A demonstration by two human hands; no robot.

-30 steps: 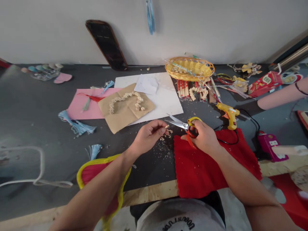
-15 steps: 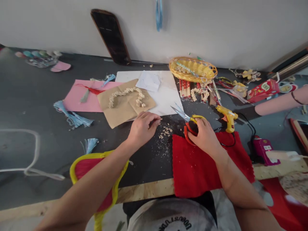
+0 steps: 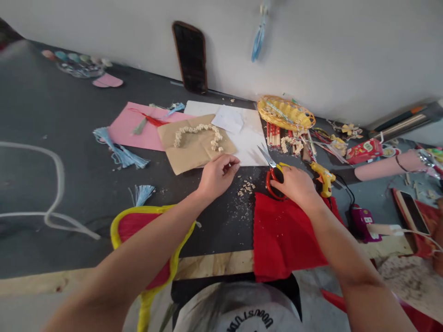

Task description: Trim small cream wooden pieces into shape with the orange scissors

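Observation:
My left hand (image 3: 218, 174) is closed in a pinch beside the brown paper (image 3: 194, 154); whatever its fingertips hold is too small to name. A curved row of small cream pieces (image 3: 197, 129) lies on that paper. My right hand (image 3: 296, 184) grips the scissors (image 3: 273, 171) by their red and yellow handles, blades pointing up and left. Between the hands, a scatter of small pale cut bits (image 3: 246, 186) lies on the dark tabletop. Under my right wrist is a red cloth (image 3: 284, 235).
A yellow wicker basket (image 3: 286, 114), a yellow glue gun (image 3: 323, 179) and a purple power socket (image 3: 363, 221) stand to the right. A phone (image 3: 189, 57) leans on the wall. Blue tassels (image 3: 129, 157) and pink paper (image 3: 138, 131) lie left, near a yellow-edged red fan-like item (image 3: 121, 226).
The camera view has turned and tilted a little, shifting the scene. My left hand keeps its pinch, and my right hand still holds the scissors.

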